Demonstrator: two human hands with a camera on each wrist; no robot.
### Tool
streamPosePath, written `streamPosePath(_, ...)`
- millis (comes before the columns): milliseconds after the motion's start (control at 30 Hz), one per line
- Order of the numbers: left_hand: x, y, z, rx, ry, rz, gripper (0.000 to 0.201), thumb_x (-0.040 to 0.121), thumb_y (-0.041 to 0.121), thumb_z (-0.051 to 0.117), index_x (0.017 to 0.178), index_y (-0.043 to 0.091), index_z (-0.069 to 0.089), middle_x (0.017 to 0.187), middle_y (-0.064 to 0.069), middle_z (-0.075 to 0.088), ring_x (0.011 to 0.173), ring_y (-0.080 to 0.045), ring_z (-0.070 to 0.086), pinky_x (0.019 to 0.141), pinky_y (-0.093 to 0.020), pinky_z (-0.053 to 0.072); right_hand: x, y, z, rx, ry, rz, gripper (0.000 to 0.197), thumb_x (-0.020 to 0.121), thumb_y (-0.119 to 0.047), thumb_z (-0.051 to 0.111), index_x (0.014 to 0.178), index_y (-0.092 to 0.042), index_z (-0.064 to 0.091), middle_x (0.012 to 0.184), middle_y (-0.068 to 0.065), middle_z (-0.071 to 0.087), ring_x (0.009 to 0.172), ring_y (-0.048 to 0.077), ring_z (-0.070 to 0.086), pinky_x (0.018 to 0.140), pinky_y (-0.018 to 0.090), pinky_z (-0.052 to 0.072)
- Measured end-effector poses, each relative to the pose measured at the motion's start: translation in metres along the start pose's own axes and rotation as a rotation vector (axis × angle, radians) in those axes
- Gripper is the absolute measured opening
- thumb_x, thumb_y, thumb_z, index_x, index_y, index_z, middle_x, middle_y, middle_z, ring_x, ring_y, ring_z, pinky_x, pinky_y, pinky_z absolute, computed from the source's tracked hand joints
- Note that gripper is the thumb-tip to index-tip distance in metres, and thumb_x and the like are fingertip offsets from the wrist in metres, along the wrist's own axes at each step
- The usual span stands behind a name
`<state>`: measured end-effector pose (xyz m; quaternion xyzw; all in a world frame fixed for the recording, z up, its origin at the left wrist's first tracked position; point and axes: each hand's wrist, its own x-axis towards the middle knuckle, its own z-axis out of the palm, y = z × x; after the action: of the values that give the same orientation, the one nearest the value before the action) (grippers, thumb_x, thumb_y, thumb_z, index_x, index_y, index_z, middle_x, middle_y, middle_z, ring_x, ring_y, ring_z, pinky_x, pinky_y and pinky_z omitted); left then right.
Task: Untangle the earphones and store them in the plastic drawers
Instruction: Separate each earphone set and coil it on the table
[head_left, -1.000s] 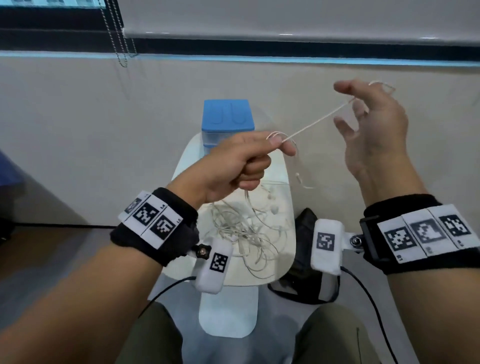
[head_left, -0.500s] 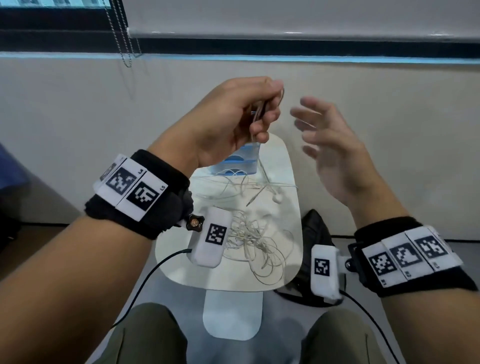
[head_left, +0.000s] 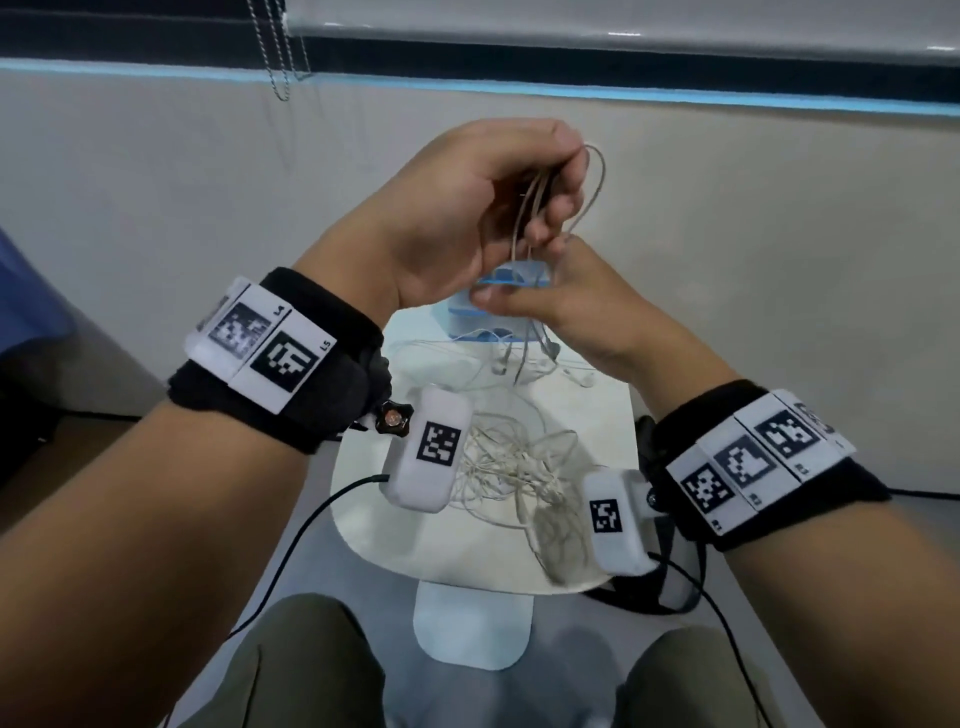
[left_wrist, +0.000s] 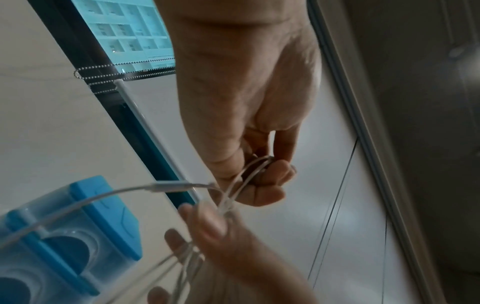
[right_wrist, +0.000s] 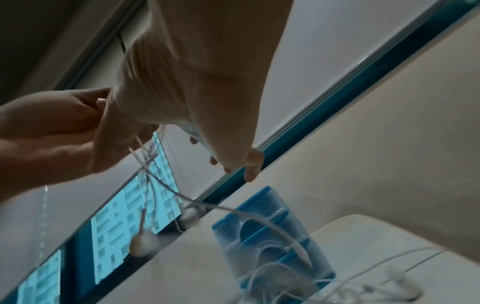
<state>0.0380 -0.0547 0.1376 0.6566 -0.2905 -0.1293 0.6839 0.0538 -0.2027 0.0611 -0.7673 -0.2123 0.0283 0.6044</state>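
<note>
My left hand (head_left: 550, 208) is raised over the table and grips a coiled loop of white earphone cable (head_left: 592, 192). In the left wrist view, its fingers (left_wrist: 267, 181) curl round several turns of it. Just below, my right hand (head_left: 519, 299) closes on the strands that hang from the coil (left_wrist: 207, 230). Two earbuds (right_wrist: 141, 244) and a plug dangle under it. The blue plastic drawers (head_left: 511, 273) stand behind the hands at the table's far end (right_wrist: 272, 236). A tangle of more white earphones (head_left: 514, 467) lies on the small white table (head_left: 363, 519).
A wall runs close behind the table, with a window ledge and a bead blind chain (head_left: 280, 57) above. A black bag (head_left: 675, 587) lies on the floor by the table's right side. My knees are below the near edge.
The cable, first stretched between both hands, is now gathered into loops in my left hand. My right hand came in from the right, open, and closed on the hanging strands.
</note>
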Motion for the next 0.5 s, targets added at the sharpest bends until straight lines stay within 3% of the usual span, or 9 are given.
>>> streamPosePath(67, 0.003, -0.004, -0.006, -0.056, 0.009, 0.02, 0.028, 0.109, 0.017, 0.04, 0.088, 0.009, 0.056, 0.075, -0.005, 0.054, 0.061, -0.014, 0.046, 0.069, -0.027, 0.052, 0.004, 0.001, 0.0, -0.004, -0.052, -0.028, 0.019, 0.09, -0.02, 0.073, 0.1, -0.004, 0.068, 0.098, 0.015, 0.075, 0.106, 0.039, 0.07, 0.102, 0.06, 0.051)
streamPosePath(100, 0.004, -0.007, -0.014, -0.077, 0.045, 0.035, 0.028, 0.109, 0.017, 0.04, 0.088, 0.009, 0.057, 0.077, -0.005, 0.057, 0.063, -0.015, 0.05, 0.074, -0.029, 0.054, 0.005, 0.004, -0.004, 0.014, -0.073, -0.017, 0.01, 0.097, -0.014, 0.065, 0.091, -0.007, 0.068, 0.085, 0.009, 0.075, 0.093, 0.035, 0.073, 0.097, 0.056, 0.054)
streamPosePath(200, 0.007, -0.024, -0.046, -0.024, 0.246, 0.025, 0.028, 0.107, 0.016, 0.047, 0.086, 0.01, 0.064, 0.085, -0.006, 0.065, 0.077, -0.017, 0.064, 0.087, -0.034, 0.058, 0.006, 0.012, -0.025, -0.12, -0.036, 0.039, 0.021, 0.105, -0.01, 0.054, 0.086, -0.006, 0.062, 0.06, -0.006, 0.062, 0.059, 0.015, 0.062, 0.064, 0.037, 0.049)
streamPosePath(267, 0.008, -0.043, -0.068, 0.108, 0.365, -0.08, 0.027, 0.106, 0.016, 0.051, 0.085, 0.012, 0.067, 0.086, -0.004, 0.068, 0.08, -0.014, 0.067, 0.083, -0.029, 0.058, 0.01, 0.022, -0.04, -0.362, -0.01, 0.071, 0.021, 0.105, -0.013, 0.055, 0.09, -0.001, 0.064, 0.058, -0.009, 0.052, 0.051, 0.008, 0.052, 0.06, 0.027, 0.045)
streamPosePath(333, 0.007, -0.069, -0.084, 0.237, 0.434, -0.206, 0.026, 0.105, 0.016, 0.054, 0.086, 0.012, 0.071, 0.083, -0.002, 0.069, 0.075, -0.009, 0.067, 0.072, -0.021, 0.056, 0.016, 0.033, -0.05, -0.561, -0.031, 0.147, 0.022, 0.105, -0.02, 0.055, 0.095, -0.004, 0.067, 0.062, -0.006, 0.05, 0.05, 0.007, 0.048, 0.053, 0.018, 0.042)
streamPosePath(367, 0.006, -0.082, -0.09, 0.294, 0.458, -0.258, 0.023, 0.104, 0.015, 0.056, 0.088, 0.011, 0.073, 0.083, -0.004, 0.07, 0.072, -0.008, 0.066, 0.068, -0.02, 0.055, 0.019, 0.039, -0.052, -0.629, -0.044, 0.182, 0.022, 0.104, -0.023, 0.055, 0.095, -0.008, 0.068, 0.064, -0.004, 0.051, 0.054, 0.01, 0.05, 0.051, 0.018, 0.041)
streamPosePath(500, 0.006, -0.127, -0.102, 0.508, 0.481, -0.443, 0.009, 0.099, 0.013, 0.068, 0.096, 0.005, 0.072, 0.087, -0.014, 0.074, 0.061, -0.011, 0.065, 0.055, -0.021, 0.054, 0.029, 0.068, -0.045, -0.867, -0.096, 0.257, 0.022, 0.102, -0.03, 0.057, 0.082, -0.023, 0.058, 0.078, 0.001, 0.056, 0.071, 0.023, 0.054, 0.062, 0.034, 0.042)
